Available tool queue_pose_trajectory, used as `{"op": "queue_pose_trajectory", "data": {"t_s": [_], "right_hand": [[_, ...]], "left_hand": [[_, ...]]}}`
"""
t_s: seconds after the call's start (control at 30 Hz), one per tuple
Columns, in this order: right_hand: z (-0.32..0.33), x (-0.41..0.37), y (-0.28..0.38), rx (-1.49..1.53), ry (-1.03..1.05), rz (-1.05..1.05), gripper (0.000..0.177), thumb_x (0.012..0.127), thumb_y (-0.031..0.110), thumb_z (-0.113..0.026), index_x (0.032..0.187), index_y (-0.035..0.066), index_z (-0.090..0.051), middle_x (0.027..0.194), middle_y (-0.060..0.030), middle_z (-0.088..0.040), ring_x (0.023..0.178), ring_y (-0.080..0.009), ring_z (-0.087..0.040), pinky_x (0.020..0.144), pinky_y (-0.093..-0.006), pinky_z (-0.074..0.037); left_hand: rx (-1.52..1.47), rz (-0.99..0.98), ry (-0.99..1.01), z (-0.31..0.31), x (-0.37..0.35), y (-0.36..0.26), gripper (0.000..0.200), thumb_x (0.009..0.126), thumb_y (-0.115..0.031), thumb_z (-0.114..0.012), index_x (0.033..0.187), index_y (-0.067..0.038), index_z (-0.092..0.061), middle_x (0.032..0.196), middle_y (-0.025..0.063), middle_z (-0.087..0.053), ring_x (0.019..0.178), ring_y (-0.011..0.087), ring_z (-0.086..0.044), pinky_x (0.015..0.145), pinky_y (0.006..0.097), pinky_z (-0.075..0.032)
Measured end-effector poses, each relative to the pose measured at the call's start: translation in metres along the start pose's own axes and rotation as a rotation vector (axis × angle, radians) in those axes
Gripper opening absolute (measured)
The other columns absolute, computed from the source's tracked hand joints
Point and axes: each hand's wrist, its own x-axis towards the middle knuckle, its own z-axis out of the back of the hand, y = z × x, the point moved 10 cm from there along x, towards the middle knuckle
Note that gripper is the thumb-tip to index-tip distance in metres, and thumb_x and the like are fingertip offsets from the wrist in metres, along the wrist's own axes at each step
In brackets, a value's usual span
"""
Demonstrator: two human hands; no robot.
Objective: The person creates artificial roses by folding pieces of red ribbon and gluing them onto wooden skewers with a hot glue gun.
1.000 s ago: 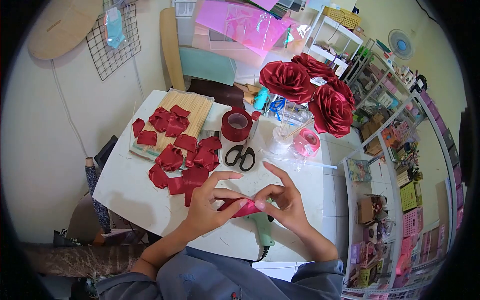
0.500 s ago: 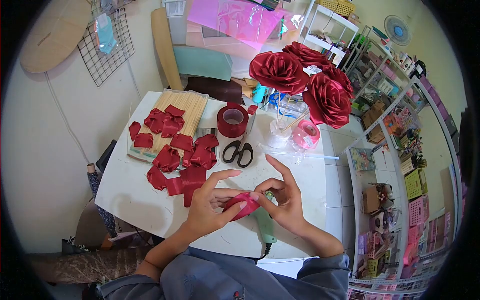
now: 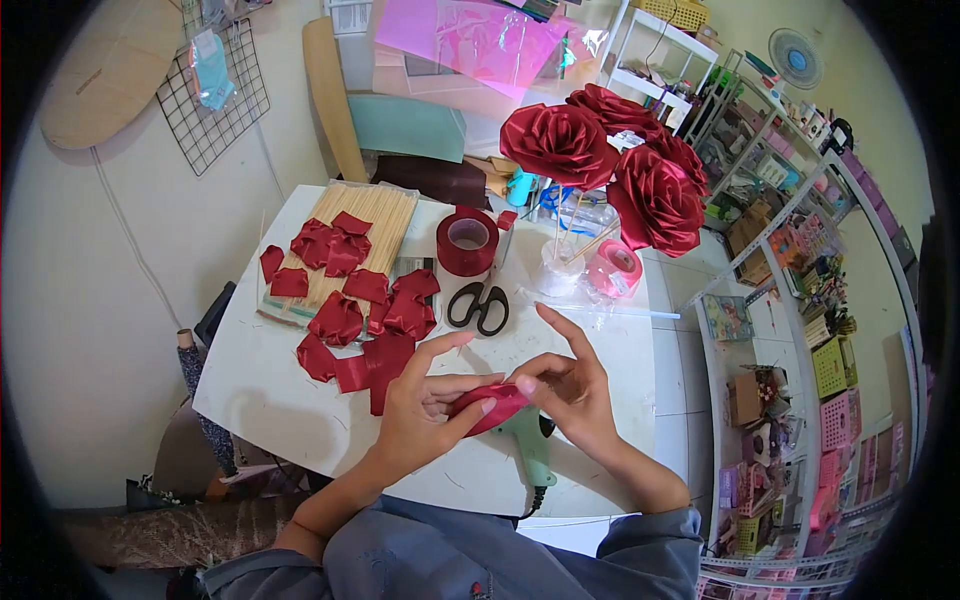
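Near the front of the white table, a small red satin piece (image 3: 490,408) is held between both hands. My left hand (image 3: 425,405) pinches it from the left with thumb and fingers, the index finger raised. At its upper right end, my right hand (image 3: 568,392) grips the edge between thumb and a finger, its index finger also pointing up. Just beneath lies a pale green glue gun (image 3: 534,455), partly hidden by the right hand. Beyond the hands are black-handled scissors (image 3: 478,307) and a roll of red ribbon (image 3: 467,241).
Red fabric pieces (image 3: 388,360) lie at the left, some on a bundle of wooden sticks (image 3: 385,212). Large red fabric roses (image 3: 655,200) stand at the back right beside a pink roll (image 3: 613,268). Metal shelves (image 3: 800,240) with goods line the right side.
My right hand has shifted slightly to the right along the red piece's edge. More of the glue gun's upper part shows beneath it. The view has moved a little.
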Motion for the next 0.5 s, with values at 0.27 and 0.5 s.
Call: {"op": "queue_pose_trajectory", "data": {"t_s": [0.27, 0.5], "right_hand": [[-0.0026, 0.0001, -0.0019, -0.046, 0.019, 0.008, 0.065, 0.074, -0.005, -0.058, 0.129, 0.003, -0.024, 0.070, -0.0044, -0.059, 0.070, -0.0071, -0.053, 0.067, -0.0204, -0.040], [-0.0018, -0.0004, 0.0007, -0.071, 0.007, 0.078, 0.062, 0.074, -0.006, -0.058, 0.126, 0.004, -0.028, 0.069, -0.0040, -0.059, 0.069, -0.0068, -0.054, 0.067, -0.0195, -0.040]], "left_hand": [[0.091, -0.024, 0.037, -0.0039, 0.0000, 0.0019, 0.059, 0.074, 0.006, -0.056, 0.123, -0.006, -0.026, 0.099, 0.0183, -0.058, 0.090, 0.0190, -0.057, 0.074, 0.0275, -0.049], [0.106, 0.003, 0.037, -0.0037, -0.0003, 0.0030, 0.058, 0.074, 0.005, -0.057, 0.122, -0.006, -0.027, 0.099, 0.0176, -0.058, 0.089, 0.0198, -0.058, 0.073, 0.0278, -0.050]]}}
